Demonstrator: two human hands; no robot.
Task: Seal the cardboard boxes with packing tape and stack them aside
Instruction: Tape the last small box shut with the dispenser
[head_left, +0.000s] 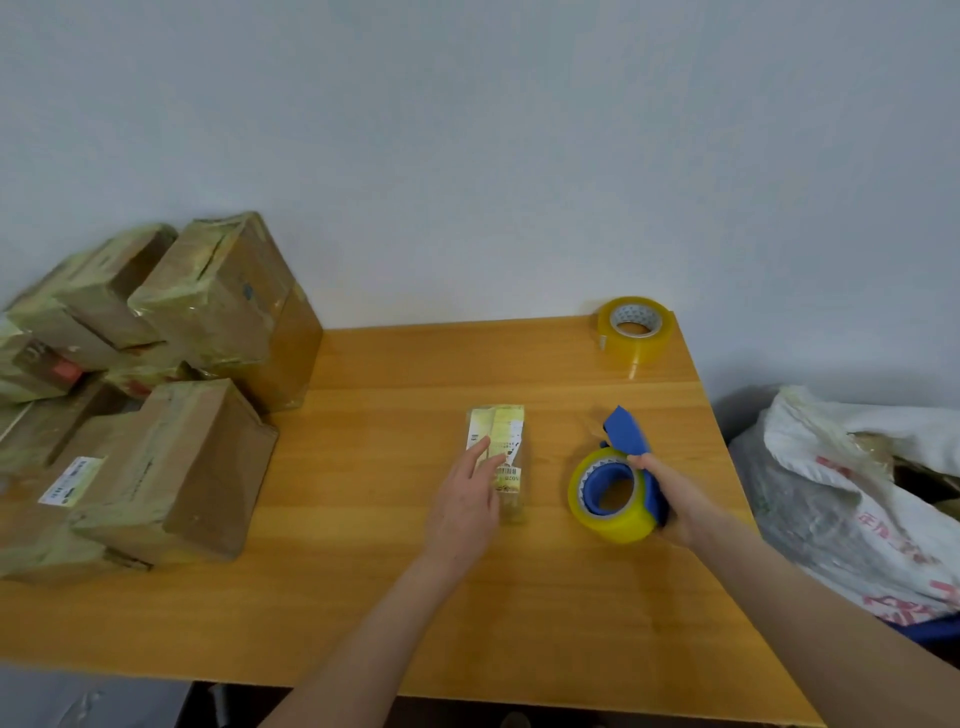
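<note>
One wide-angle view only, worn on the head. Looks forward and down across the worktop (545, 623) toward the pale wall (467, 130) behind. Close over the near edge.

- The wooden table (519, 597) carries everything.
- The dispenser (618, 486) sits on it, in the right hand's (670, 493) grip.
- A small box (511, 441) lies just left of the grip, under the left hand (465, 501).
- A spare roll (635, 332) stands beyond the grip.
- Taped boxes (171, 415) are piled well left of it.
</note>
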